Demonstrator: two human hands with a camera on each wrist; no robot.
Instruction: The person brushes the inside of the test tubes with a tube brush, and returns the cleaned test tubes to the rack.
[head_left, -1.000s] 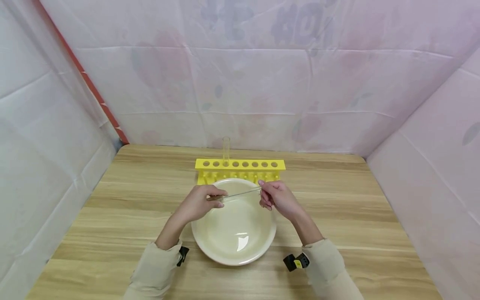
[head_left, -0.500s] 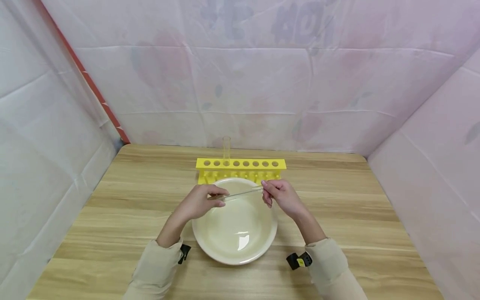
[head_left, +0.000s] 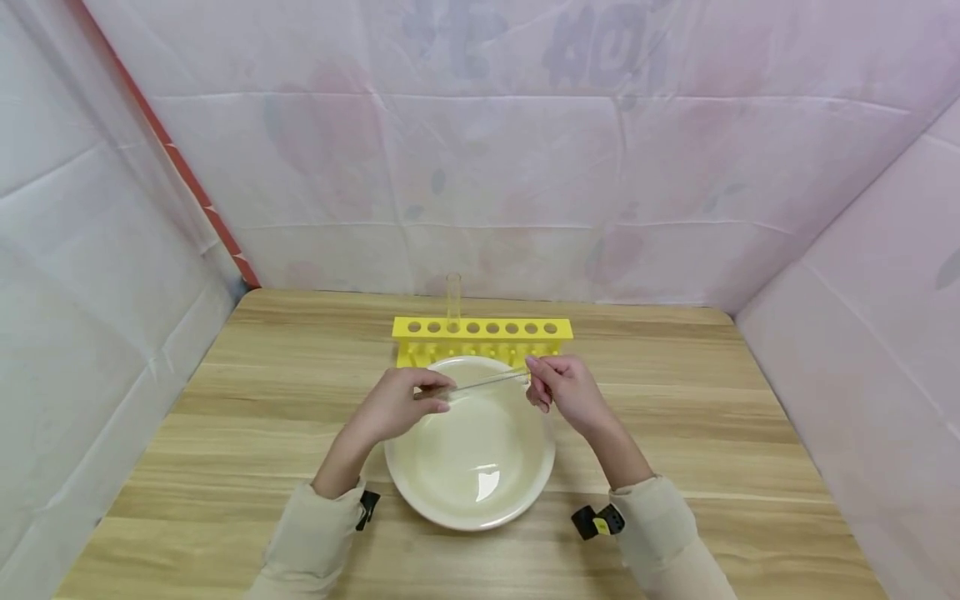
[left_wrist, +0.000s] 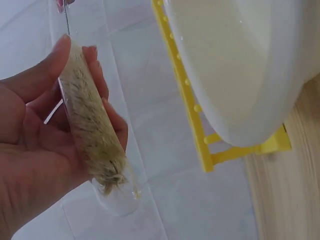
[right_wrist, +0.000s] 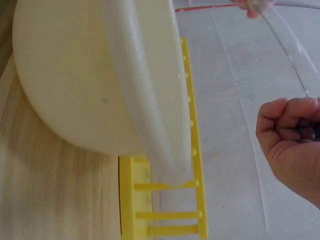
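The left hand [head_left: 397, 404] curls its fingers round a clear test tube [left_wrist: 120, 204], the brush [left_wrist: 95, 120] inside showing matted grey-beige bristles. The right hand [head_left: 572, 398], slightly farther from the left than a second ago, pinches the wire; I can't make out the tube's mouth there. Below the fingers, a cream bowl [head_left: 471, 525] partly hides the yellow rack [head_left: 491, 338] beyond.

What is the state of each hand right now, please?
Left hand: closed, holding the clear test tube, brush inside.
Right hand: closed, pinching the brush's wire.
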